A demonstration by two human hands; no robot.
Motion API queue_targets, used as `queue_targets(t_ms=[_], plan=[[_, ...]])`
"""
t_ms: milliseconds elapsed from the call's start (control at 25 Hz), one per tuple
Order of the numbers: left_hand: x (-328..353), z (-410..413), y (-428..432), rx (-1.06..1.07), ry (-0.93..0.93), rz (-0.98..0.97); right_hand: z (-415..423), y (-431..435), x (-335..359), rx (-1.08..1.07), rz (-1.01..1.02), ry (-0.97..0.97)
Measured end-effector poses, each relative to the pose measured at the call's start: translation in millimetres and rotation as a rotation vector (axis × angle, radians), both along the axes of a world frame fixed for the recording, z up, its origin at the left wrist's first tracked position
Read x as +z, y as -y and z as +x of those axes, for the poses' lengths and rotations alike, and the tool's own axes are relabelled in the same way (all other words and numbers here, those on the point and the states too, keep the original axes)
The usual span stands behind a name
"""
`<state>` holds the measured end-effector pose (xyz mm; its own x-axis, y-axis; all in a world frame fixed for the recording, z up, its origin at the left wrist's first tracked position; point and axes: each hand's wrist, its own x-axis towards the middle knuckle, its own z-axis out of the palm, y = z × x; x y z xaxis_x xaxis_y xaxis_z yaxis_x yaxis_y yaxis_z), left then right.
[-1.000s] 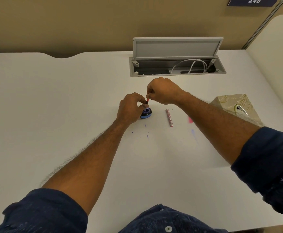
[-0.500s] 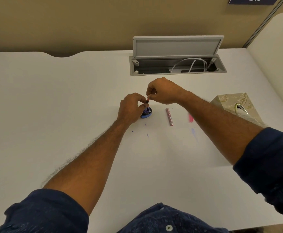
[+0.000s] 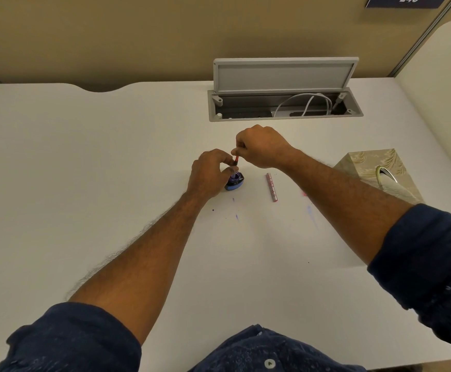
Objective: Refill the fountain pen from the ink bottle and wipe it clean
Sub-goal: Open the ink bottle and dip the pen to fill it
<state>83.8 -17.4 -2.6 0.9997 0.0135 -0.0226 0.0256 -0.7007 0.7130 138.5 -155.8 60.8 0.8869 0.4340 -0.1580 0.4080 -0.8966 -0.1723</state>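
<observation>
A small blue ink bottle [image 3: 235,183] stands open on the white desk [image 3: 84,170], violet ink showing in its mouth. My left hand [image 3: 208,174] curls round the bottle's left side and holds it. My right hand [image 3: 259,149] pinches the top of a slim red-and-black pen part [image 3: 236,160] that stands upright with its lower end in the bottle's mouth. A pinkish pen barrel [image 3: 271,187] lies loose on the desk to the right of the bottle.
A patterned tissue box [image 3: 374,170] sits at the right. An open cable tray [image 3: 286,106] with white cables is set into the desk behind the hands. Small violet and pink ink marks [image 3: 310,210] spot the desk near the bottle.
Both hands stay at the bottle. The right hand has lifted slightly, so a little more of the red pen part shows above the bottle.
</observation>
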Motion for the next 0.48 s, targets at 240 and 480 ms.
queue_targets(t_ms=[240, 480], plan=[[-0.8, -2.5, -2.2, -0.034, -0.02, 0.077, 1.2, 2.0, 2.0, -0.006, 0.018, -0.017], [1.8, -1.7, 0.2, -0.023, -0.015, 0.082, -1.1, 2.9, 6.1, 0.003, -0.011, 0.007]])
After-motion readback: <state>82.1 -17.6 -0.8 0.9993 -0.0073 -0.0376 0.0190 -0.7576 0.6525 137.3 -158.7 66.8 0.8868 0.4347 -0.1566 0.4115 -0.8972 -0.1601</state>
